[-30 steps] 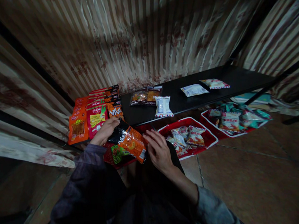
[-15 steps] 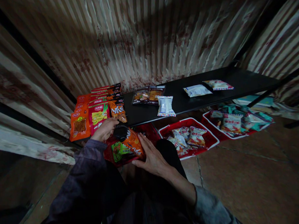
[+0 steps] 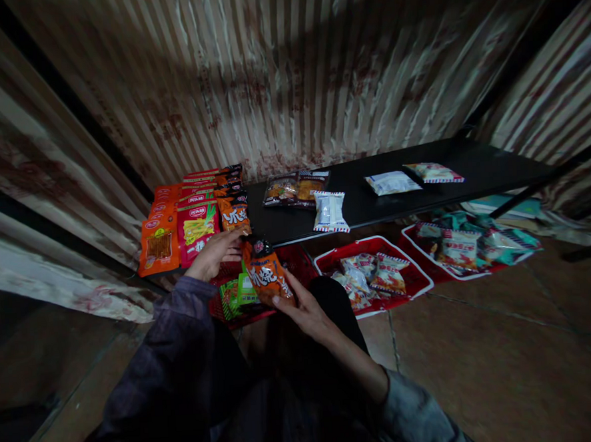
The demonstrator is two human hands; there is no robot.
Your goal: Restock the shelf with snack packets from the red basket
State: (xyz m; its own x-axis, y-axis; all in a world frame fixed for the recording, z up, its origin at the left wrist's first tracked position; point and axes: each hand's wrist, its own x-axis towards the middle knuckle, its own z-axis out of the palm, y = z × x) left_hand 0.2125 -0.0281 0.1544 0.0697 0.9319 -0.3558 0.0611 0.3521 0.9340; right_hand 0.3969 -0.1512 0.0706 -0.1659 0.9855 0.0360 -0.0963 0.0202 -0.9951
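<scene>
An orange and black snack bag (image 3: 268, 279) with white lettering is gripped at its lower right side by my right hand (image 3: 305, 307), thumb across its front. My left hand (image 3: 218, 254) has its fingers stretched out and holds nothing. It is at the shelf's front edge, just below an orange snack packet (image 3: 235, 215) that lies at the end of a row; whether the fingertips touch that packet I cannot tell. Under the held bag is a red basket (image 3: 298, 264) with green snack packets (image 3: 238, 295) in it.
Orange bags (image 3: 159, 246) and red bags (image 3: 197, 230) lie in overlapping rows on the black shelf (image 3: 353, 177). Farther right are brown packets (image 3: 296, 189) and white packets (image 3: 329, 211). Two more red baskets (image 3: 420, 287) of snacks stand below. Black posts (image 3: 89, 120) frame the shelf.
The orange snack bag has turned more upright, its front now facing me. My left hand has let go of its top and opened beside it; my right hand has closed on its side.
</scene>
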